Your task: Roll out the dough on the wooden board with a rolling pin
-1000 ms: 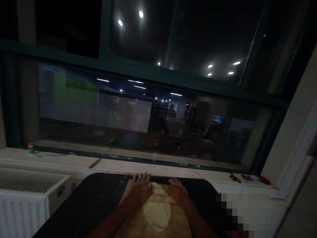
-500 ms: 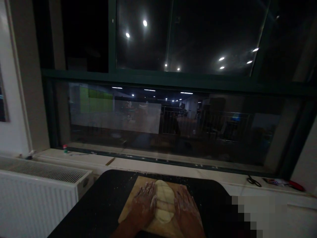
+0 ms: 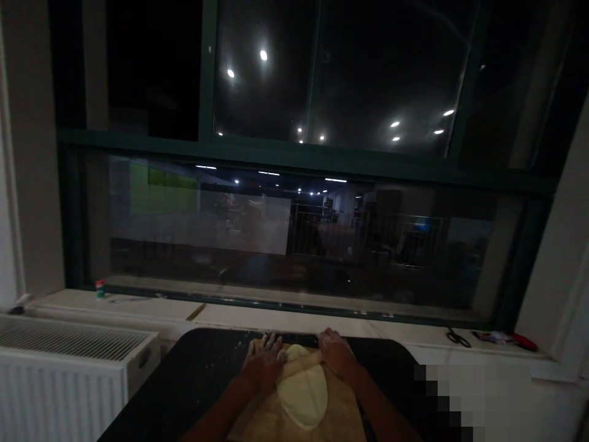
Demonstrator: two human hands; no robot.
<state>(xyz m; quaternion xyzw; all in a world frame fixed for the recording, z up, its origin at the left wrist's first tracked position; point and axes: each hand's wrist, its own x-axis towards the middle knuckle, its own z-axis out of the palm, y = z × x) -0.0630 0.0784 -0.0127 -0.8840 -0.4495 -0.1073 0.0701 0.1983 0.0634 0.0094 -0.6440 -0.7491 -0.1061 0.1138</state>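
Observation:
A thin wooden rolling pin (image 3: pixel 301 364) lies across the far part of a flattened oval of pale dough (image 3: pixel 302 398). My left hand (image 3: pixel 265 362), floury, is bent over the pin's left end, its fingers pointing away from me. At the other end my right hand (image 3: pixel 335 353) curls over the pin, knuckles up. Both hands cover the pin's ends. Beneath the dough is a wooden board (image 3: pixel 343 408), its far edge partly hidden by the hands.
The board rests on a black table (image 3: pixel 202 368) dusted with flour. A white windowsill (image 3: pixel 257 316) runs behind it, with scissors (image 3: pixel 458 337), a red item (image 3: pixel 524 342) and a small red-and-green container (image 3: pixel 100 289). A white radiator (image 3: pixel 64 380) stands at left.
My hands and the rolling pin have moved away from me, from the dough's near half to its far part. The dough looks wider at its near end. The camera view has shifted slightly.

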